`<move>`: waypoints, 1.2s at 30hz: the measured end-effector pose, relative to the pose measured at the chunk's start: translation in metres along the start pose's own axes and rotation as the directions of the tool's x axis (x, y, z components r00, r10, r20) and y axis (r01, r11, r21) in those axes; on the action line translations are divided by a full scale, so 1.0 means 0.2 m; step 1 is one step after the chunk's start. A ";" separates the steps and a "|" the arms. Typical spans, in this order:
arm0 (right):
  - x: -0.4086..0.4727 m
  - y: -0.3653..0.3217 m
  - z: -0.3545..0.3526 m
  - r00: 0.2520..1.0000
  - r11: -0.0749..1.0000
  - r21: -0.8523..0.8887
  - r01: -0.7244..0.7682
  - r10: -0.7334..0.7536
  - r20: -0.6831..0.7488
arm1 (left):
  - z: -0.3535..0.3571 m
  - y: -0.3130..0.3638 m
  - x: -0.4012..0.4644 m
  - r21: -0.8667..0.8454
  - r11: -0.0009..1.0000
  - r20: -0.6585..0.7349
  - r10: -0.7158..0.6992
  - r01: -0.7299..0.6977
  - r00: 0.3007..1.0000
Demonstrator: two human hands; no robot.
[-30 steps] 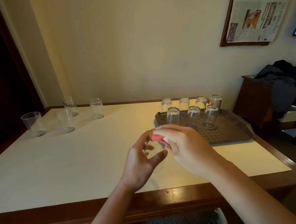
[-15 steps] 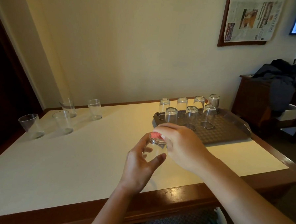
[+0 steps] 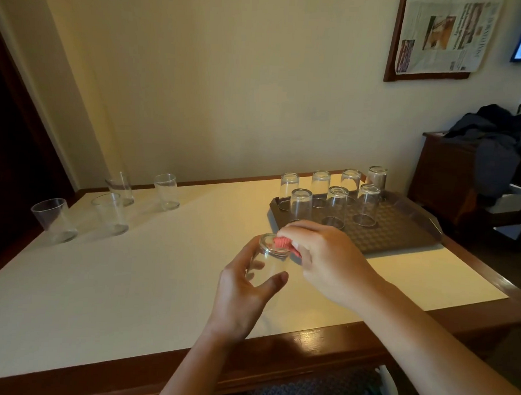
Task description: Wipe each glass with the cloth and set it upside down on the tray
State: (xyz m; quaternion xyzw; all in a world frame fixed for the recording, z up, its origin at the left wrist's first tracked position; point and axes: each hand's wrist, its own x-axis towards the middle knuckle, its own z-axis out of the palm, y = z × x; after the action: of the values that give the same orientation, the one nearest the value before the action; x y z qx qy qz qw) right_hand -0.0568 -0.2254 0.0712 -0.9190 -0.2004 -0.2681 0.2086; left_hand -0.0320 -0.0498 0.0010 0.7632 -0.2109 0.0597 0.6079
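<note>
My left hand (image 3: 242, 290) grips a clear glass (image 3: 268, 262) above the table's near middle, thumb on one side and fingers on the other. Its thick base faces up and away. My right hand (image 3: 328, 261) pinches a red cloth (image 3: 282, 243) and presses it against that base. The brown tray (image 3: 402, 232) sits at the right rear of the table with several glasses (image 3: 336, 206) standing upside down on it. Several upright glasses (image 3: 110, 212) wait on the table's far left.
The cream-topped table (image 3: 159, 270) has a dark wooden rim along its front edge. A wooden cabinet (image 3: 453, 177) with dark clothing piled on it stands at the right. A framed newspaper (image 3: 443, 34) hangs on the wall.
The glass has turned in my left hand, and the cloth in my right hand has shifted over its top end. Both hands stay in much the same place.
</note>
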 end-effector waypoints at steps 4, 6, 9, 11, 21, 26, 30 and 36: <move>0.02 -0.05 0.02 1.000 1.000 -0.019 0.024 -0.024 0.005 | 0.03 0.00 0.00 -0.047 0.999 0.015 -0.007 0.007 1.000; -0.03 -0.05 0.00 0.997 0.998 0.017 0.060 -0.060 0.042 | 0.01 -0.01 0.01 -0.049 0.999 0.001 -0.008 0.008 1.000; -0.02 0.02 0.00 0.999 0.999 -0.032 0.015 -0.013 0.044 | 0.03 -0.01 0.00 -0.054 0.998 0.000 -0.028 0.028 1.000; 0.01 0.01 0.02 0.999 0.998 -0.057 -0.003 0.005 0.035 | 0.05 0.00 -0.01 -0.079 0.996 0.006 -0.039 0.039 0.999; 0.02 0.01 0.01 1.000 1.000 -0.026 0.005 -0.004 0.021 | 0.08 0.01 -0.02 -0.063 0.997 0.070 -0.050 0.054 0.996; -0.06 0.00 -0.02 0.998 0.998 0.026 0.052 -0.053 0.029 | 0.05 -0.01 -0.01 -0.069 0.997 0.051 -0.033 0.037 0.998; 0.03 -0.01 0.00 0.997 0.999 0.018 0.041 -0.042 0.057 | 0.10 0.01 -0.01 -0.106 0.993 0.041 -0.052 0.056 0.998; -0.01 0.02 -0.01 0.998 1.000 0.021 0.022 -0.023 0.057 | 0.06 -0.03 -0.02 -0.115 0.992 0.034 -0.041 0.045 0.999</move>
State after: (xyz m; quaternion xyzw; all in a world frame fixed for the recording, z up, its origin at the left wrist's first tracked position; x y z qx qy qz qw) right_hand -0.0581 -0.2299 0.0711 -0.9217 -0.2194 -0.2421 0.2093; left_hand -0.0344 -0.0591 -0.0093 0.7320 -0.2071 0.0225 0.6487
